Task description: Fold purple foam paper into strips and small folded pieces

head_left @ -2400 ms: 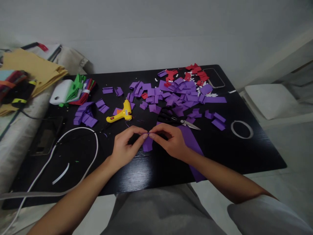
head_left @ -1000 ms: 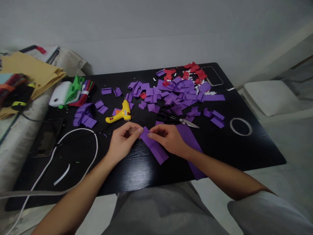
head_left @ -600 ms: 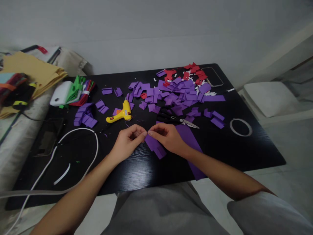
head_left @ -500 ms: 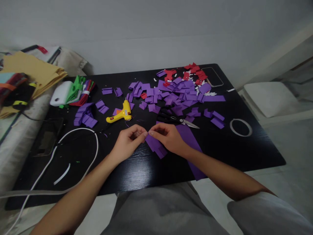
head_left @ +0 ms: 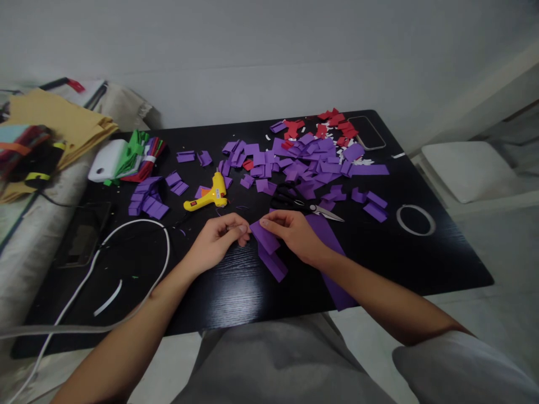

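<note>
My right hand point(head_left: 297, 234) pinches a purple paper piece point(head_left: 266, 238) by its upper right edge, thumb on top. Below it, a folded purple strip point(head_left: 273, 265) slants toward the table's front; whether the two are joined I cannot tell. My left hand point(head_left: 221, 240) is closed, thumb against the fingers, right beside the paper's left corner. What those fingertips hold, if anything, is hidden. Under my right wrist lies a long purple sheet point(head_left: 337, 286). Black-handled scissors point(head_left: 322, 212) rest just beyond my right hand, blades pointing right.
A yellow glue gun point(head_left: 210, 194) lies beyond my left hand. Purple pieces point(head_left: 303, 160), red scraps point(head_left: 337, 122) and white bits cover the back. A white cable point(head_left: 167, 252) loops at left near a dark phone point(head_left: 86, 233). At right lies a tape ring point(head_left: 415, 220).
My left fingertips have drawn slightly left from the paper's corner, where both hands met. The paper in my right hand has turned, and the folded strip below shows more.
</note>
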A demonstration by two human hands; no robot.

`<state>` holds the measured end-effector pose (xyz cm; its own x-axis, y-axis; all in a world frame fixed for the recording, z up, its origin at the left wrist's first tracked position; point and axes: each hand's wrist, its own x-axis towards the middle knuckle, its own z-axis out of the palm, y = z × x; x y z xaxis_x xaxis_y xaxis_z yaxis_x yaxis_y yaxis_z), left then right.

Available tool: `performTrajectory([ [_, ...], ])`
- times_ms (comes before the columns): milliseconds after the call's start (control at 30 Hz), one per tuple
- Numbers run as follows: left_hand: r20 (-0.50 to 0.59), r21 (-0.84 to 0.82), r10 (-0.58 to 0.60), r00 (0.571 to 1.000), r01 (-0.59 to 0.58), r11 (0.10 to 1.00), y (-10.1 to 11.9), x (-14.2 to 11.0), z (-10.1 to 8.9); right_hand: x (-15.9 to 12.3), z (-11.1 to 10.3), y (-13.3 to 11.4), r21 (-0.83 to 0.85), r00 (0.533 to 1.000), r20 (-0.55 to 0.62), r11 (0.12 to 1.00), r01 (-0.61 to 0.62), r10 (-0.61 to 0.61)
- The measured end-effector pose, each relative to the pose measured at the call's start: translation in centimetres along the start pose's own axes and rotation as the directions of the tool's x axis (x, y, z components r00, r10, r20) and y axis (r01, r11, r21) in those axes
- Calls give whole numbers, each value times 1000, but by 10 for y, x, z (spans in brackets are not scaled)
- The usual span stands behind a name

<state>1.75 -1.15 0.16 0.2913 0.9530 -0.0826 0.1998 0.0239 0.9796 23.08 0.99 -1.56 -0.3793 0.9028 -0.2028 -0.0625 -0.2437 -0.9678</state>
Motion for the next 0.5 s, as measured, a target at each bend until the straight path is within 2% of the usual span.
performTrajectory([
  [200, 27, -17, -41, 999, 42, 999, 0, -3, 3, 0, 1, 0, 0, 1000, -4, 1000, -20, 20],
  [400, 15, 8, -11, 1000, 11, 1000, -2, -3, 4, -1, 1, 2, -22, 1000, 4, 1000, 15, -15],
  [500, 7, 84, 12, 1000, -13, 996, -4, -4, 4, 0, 1, 4, 20, 999, 35, 1000, 1, -1],
])
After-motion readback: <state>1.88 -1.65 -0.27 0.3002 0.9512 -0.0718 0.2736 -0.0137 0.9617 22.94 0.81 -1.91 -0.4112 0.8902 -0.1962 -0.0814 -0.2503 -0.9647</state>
